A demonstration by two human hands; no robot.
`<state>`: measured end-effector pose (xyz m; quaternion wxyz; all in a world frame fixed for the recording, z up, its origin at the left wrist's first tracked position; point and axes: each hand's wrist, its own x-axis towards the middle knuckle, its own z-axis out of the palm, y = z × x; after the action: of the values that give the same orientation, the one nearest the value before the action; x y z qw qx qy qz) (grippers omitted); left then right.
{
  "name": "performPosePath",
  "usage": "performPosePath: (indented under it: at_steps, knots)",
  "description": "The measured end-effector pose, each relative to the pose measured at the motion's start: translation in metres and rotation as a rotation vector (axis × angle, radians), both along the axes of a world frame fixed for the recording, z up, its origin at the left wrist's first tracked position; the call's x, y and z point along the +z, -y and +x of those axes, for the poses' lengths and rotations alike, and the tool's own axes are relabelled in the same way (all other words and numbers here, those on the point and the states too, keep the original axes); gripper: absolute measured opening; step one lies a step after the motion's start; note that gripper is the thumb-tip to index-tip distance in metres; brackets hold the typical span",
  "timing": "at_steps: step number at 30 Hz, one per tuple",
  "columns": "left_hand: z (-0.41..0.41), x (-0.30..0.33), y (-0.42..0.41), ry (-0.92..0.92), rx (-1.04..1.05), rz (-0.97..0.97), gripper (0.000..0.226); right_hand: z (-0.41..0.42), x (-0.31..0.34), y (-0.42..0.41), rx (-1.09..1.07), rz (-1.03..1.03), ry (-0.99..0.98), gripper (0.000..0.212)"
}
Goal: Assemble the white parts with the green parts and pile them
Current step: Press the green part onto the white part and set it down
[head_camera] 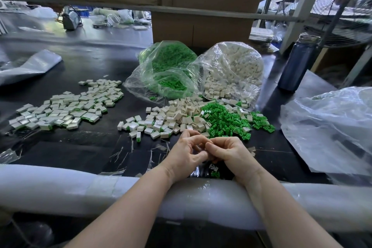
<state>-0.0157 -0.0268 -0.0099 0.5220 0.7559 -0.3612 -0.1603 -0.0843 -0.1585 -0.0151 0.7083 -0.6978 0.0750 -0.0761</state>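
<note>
My left hand (186, 152) and my right hand (231, 154) meet fingertip to fingertip just above the near table edge, fingers curled together around something small that stays hidden between them. Just beyond them lies a heap of loose white parts (177, 115), with a heap of loose green parts (227, 121) to its right. A spread pile of assembled white-and-green pieces (66, 106) lies at the left. One green part (214, 171) sits under my right hand. Behind the heaps stand a clear bag of green parts (169, 68) and a clear bag of white parts (235, 70).
A white padded roll (60, 185) runs along the table's near edge under my forearms. A dark bottle (296, 62) stands at the right, a crumpled plastic bag (330, 125) in front of it. Cardboard boxes (201, 26) rise behind the bags. Plastic sheeting (26, 66) lies far left.
</note>
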Motion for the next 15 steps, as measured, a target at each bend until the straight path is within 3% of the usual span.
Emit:
performPosePath:
  at_steps: [15]
  knots:
    - [0.0002,-0.0009,0.0002,0.051,-0.022,0.021,0.020,-0.0012,0.0022,-0.0017,0.014,0.039,0.007,0.015]
